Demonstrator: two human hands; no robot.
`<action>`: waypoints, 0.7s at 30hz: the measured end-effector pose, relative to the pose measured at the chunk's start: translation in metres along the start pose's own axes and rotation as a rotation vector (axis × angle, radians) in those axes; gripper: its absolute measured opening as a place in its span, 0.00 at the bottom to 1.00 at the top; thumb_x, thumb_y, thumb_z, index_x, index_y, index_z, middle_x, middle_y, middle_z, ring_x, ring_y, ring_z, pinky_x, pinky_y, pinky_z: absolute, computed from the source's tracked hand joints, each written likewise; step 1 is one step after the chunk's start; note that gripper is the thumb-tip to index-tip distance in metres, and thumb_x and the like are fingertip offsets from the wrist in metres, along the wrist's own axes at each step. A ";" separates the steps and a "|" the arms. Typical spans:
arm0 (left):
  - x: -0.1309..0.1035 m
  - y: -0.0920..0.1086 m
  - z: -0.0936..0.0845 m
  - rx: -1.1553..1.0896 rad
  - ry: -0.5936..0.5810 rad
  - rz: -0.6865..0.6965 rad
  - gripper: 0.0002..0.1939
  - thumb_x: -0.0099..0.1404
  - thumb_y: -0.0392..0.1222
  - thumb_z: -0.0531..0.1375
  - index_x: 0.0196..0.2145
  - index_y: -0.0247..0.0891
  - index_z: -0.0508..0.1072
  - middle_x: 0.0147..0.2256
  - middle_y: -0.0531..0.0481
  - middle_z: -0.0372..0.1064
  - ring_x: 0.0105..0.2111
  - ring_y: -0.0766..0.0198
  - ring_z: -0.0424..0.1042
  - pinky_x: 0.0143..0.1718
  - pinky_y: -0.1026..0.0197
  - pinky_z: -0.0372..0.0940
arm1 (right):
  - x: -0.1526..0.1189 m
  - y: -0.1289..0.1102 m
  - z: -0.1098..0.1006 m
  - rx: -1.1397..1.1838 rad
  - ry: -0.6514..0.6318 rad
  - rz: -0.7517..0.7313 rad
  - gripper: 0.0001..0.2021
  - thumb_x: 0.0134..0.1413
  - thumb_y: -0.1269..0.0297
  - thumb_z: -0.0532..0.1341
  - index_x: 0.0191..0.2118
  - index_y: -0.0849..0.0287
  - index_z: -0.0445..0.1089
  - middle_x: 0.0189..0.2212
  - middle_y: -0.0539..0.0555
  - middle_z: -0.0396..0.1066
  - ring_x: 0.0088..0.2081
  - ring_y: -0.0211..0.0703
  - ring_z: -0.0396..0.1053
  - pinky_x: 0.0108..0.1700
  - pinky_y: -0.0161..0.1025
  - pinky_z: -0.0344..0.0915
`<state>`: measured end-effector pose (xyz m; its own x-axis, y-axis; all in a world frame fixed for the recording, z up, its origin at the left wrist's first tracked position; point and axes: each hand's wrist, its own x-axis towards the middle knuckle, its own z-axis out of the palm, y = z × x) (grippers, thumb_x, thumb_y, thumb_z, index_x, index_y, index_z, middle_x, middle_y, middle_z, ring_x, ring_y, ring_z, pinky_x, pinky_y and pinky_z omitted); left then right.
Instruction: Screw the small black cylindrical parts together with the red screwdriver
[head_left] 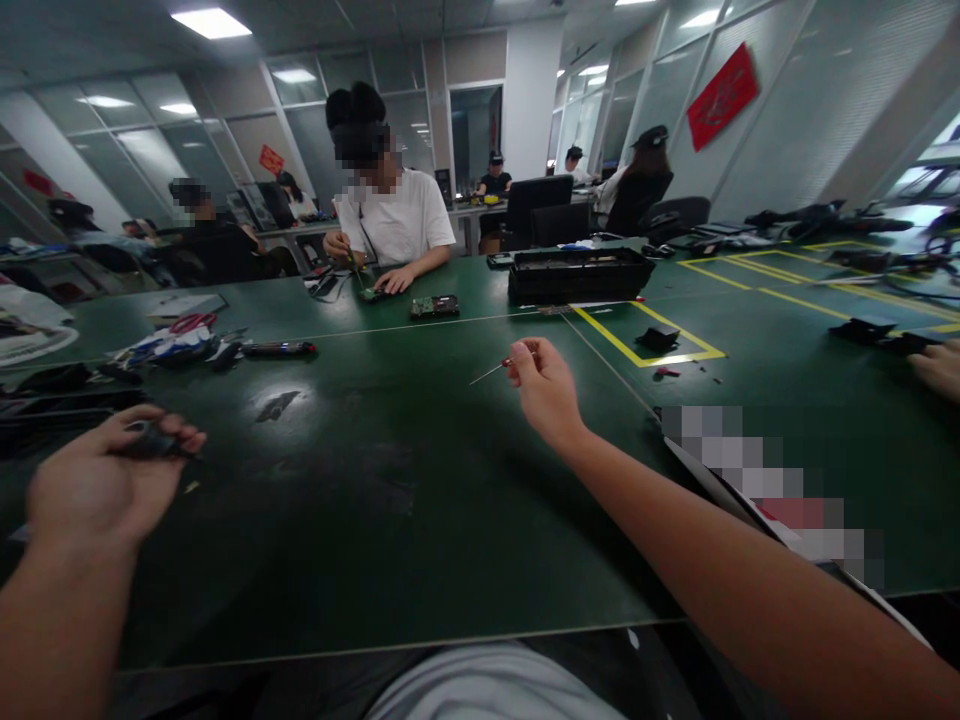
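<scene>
My left hand (pixel 112 465) is at the left above the green table (pixel 322 570), its fingers curled round a dark object (pixel 152 440) whose exact kind I cannot make out. Right of the middle, my right hand (pixel 544 390) pinches a thin screwdriver (pixel 489 374) by its red end, the metal shaft pointing left. The shaft's tip touches nothing and is over the bare tabletop. A small yellowish scrap (pixel 192 487) lies just right of my left hand.
Across the table a person in white handles a circuit board (pixel 373 293), beside another board (pixel 435 307). A black bin (pixel 581 275), yellow tape with a black part (pixel 658 338), tools (pixel 280 349) at left, papers (pixel 765 490) at right. Another person's hand (pixel 941 368) shows far right.
</scene>
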<state>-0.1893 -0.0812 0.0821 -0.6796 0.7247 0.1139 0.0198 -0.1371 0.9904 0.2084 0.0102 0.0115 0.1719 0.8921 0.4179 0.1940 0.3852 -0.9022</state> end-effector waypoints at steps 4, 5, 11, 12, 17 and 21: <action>-0.011 -0.015 0.066 -0.187 -0.240 -0.120 0.09 0.50 0.28 0.53 0.30 0.34 0.68 0.25 0.49 0.62 0.30 0.64 0.65 0.33 0.63 0.65 | 0.001 0.000 -0.001 -0.024 -0.013 -0.006 0.12 0.66 0.53 0.55 0.44 0.55 0.69 0.27 0.49 0.69 0.29 0.41 0.68 0.33 0.41 0.64; -0.015 -0.019 0.086 -0.191 -0.282 -0.119 0.10 0.48 0.29 0.53 0.30 0.34 0.68 0.25 0.49 0.61 0.29 0.64 0.64 0.32 0.63 0.63 | 0.001 0.001 -0.001 -0.045 -0.020 -0.015 0.13 0.66 0.53 0.56 0.44 0.55 0.70 0.26 0.48 0.69 0.29 0.41 0.68 0.33 0.41 0.64; -0.050 -0.059 0.173 0.009 -0.727 0.058 0.12 0.51 0.35 0.52 0.34 0.35 0.69 0.28 0.48 0.64 0.31 0.59 0.65 0.33 0.60 0.59 | 0.002 0.007 -0.002 -0.125 -0.052 -0.055 0.14 0.64 0.58 0.58 0.52 0.56 0.71 0.34 0.53 0.74 0.35 0.44 0.71 0.37 0.43 0.65; -0.056 -0.067 0.180 0.073 -0.783 0.126 0.11 0.54 0.36 0.52 0.36 0.36 0.68 0.30 0.48 0.64 0.33 0.59 0.66 0.36 0.59 0.60 | 0.001 0.005 -0.002 -0.132 -0.066 -0.071 0.15 0.64 0.59 0.57 0.53 0.56 0.71 0.35 0.53 0.74 0.35 0.44 0.71 0.37 0.42 0.65; -0.069 -0.101 0.185 0.559 -0.883 0.414 0.22 0.58 0.35 0.61 0.50 0.38 0.65 0.45 0.45 0.67 0.44 0.55 0.68 0.50 0.52 0.63 | -0.009 -0.014 -0.004 -0.265 -0.120 -0.160 0.16 0.66 0.52 0.57 0.36 0.57 0.75 0.26 0.51 0.73 0.28 0.42 0.69 0.33 0.41 0.62; -0.065 -0.111 0.180 0.644 -0.969 0.516 0.13 0.64 0.35 0.59 0.48 0.38 0.69 0.46 0.44 0.69 0.47 0.54 0.69 0.55 0.49 0.64 | -0.015 -0.020 -0.002 -0.175 -0.154 -0.211 0.13 0.66 0.55 0.57 0.41 0.58 0.74 0.30 0.52 0.76 0.31 0.42 0.72 0.35 0.40 0.65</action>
<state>-0.0156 0.0082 -0.0210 0.3196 0.9174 0.2373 0.6570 -0.3950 0.6422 0.2034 -0.0115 0.0233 -0.0353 0.8269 0.5612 0.3753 0.5314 -0.7594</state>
